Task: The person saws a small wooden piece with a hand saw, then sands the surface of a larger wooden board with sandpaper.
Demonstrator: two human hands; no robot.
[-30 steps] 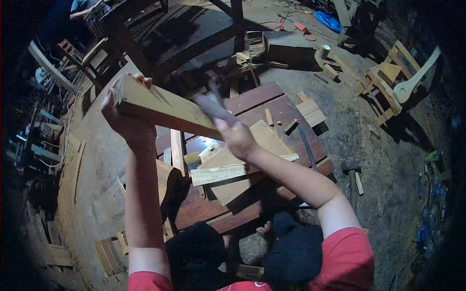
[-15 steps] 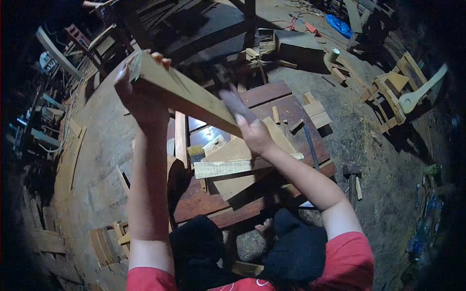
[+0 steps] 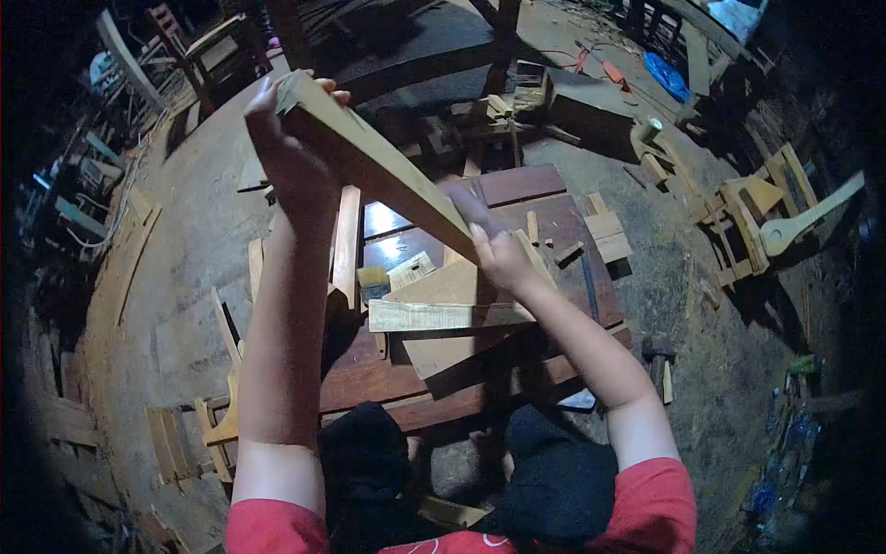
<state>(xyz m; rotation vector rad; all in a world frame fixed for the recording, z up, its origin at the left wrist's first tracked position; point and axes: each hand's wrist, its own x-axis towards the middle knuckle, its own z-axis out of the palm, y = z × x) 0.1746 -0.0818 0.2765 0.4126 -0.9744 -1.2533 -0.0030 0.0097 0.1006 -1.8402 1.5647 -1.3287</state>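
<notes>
A long, thick wooden board (image 3: 383,166) slants across the view, its far end raised at the upper left. My left hand (image 3: 297,171) is wrapped around that end from below, fingertips showing over the top edge. My right hand (image 3: 506,260) is closed at the board's lower end on a flat purplish-brown piece (image 3: 475,205), which lies along the board's side; motion blurs it and I cannot tell its kind. Below the hands, a pale wood strip (image 3: 434,317) lies across a flat wooden panel (image 3: 452,351) on the low reddish-brown table (image 3: 360,383).
A brush (image 3: 373,282) and small wood offcuts (image 3: 570,251) lie on the table. A hammer (image 3: 659,349) rests on the floor to the right. Farther right, a pale guitar-neck-shaped piece (image 3: 803,222) leans on a wooden frame (image 3: 738,217). A blue plastic bag (image 3: 666,77) lies at the back.
The view has shifted slightly. My right hand and the purplish-brown piece appear a little lower and farther right. My left hand keeps hold of the board's raised end.
</notes>
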